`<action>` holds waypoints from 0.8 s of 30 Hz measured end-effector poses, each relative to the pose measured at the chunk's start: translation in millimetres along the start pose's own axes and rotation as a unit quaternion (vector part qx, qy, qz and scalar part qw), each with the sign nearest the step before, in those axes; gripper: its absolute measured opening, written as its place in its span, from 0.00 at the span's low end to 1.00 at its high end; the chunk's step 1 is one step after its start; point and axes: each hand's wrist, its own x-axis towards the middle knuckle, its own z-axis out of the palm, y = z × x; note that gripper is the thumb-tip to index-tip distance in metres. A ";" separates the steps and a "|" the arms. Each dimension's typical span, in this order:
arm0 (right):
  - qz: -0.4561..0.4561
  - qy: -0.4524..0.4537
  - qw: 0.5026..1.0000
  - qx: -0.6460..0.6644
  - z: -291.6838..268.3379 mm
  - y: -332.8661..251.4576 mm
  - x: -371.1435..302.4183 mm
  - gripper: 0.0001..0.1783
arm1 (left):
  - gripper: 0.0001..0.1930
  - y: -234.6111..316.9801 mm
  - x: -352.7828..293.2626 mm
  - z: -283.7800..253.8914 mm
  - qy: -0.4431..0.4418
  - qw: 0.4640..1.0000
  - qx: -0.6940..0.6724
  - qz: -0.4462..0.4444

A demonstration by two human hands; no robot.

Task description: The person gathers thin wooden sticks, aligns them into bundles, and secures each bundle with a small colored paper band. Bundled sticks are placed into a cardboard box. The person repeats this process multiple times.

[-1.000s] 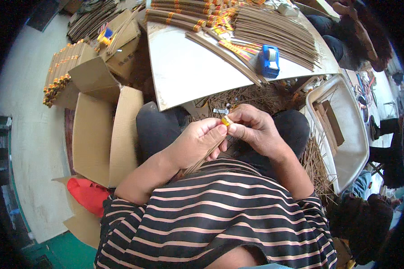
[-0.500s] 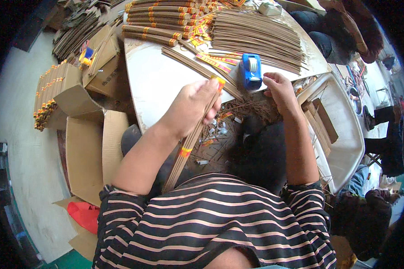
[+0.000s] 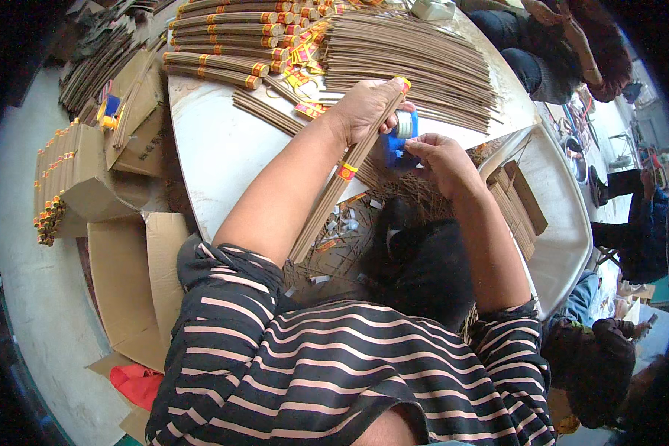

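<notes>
My left hand (image 3: 368,111) is wrapped round a bundle of brown incense sticks (image 3: 349,162). The bundle slants down toward my lap, with one red-and-yellow paper band at its top end and another near its middle. Right beside that hand, at the table's edge, stands a blue tape dispenser (image 3: 399,152) with a pale roll of tape (image 3: 404,125). My right hand (image 3: 444,160) is at the dispenser's front, thumb and forefinger pinched together. What lies between those fingertips, if anything, is too small to make out.
Banded incense bundles (image 3: 223,41) are stacked at the table's far left, loose sticks (image 3: 416,67) beyond my hands. Cardboard boxes (image 3: 126,279) stand at left. A white tub (image 3: 565,230) holding sticks is at right. Other people sit nearby.
My left hand has moved away from me and to the right with the bundle, up against the tape dispenser. My right hand has come down slightly to the dispenser's front, and the dispenser looks tilted.
</notes>
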 end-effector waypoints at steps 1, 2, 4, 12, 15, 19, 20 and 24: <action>0.003 0.004 1.000 0.026 1.4 -0.4 -1.9 0.09 | 0.15 -1.2 1.3 -0.3 -0.001 1.000 0.000 -0.004; 0.006 0.007 0.999 0.052 4.3 -3.5 -6.2 0.09 | 0.15 -2.4 1.6 -0.8 0.000 1.000 -0.024 -0.009; -0.002 0.024 0.994 0.106 8.3 -0.5 -11.0 0.09 | 0.17 -2.5 1.9 0.5 0.014 1.000 -0.010 -0.010; -0.089 0.095 0.977 0.171 20.2 25.6 -32.1 0.07 | 0.15 -1.2 2.0 0.0 0.027 0.999 0.019 -0.004; -0.037 0.145 0.973 0.179 31.2 31.8 -36.7 0.07 | 0.15 -1.1 1.4 0.5 0.032 0.999 -0.002 -0.005; -0.022 0.113 0.971 0.209 28.6 41.6 -30.8 0.07 | 0.15 -1.0 2.3 1.2 0.037 0.999 -0.002 -0.006; -0.021 0.107 0.969 0.222 28.7 46.1 -28.5 0.08 | 0.15 -1.4 2.5 0.4 0.033 0.999 -0.008 -0.006; -0.041 0.105 0.970 0.216 30.5 52.3 -22.4 0.09 | 0.15 -1.5 3.1 -0.3 0.038 0.999 -0.012 -0.022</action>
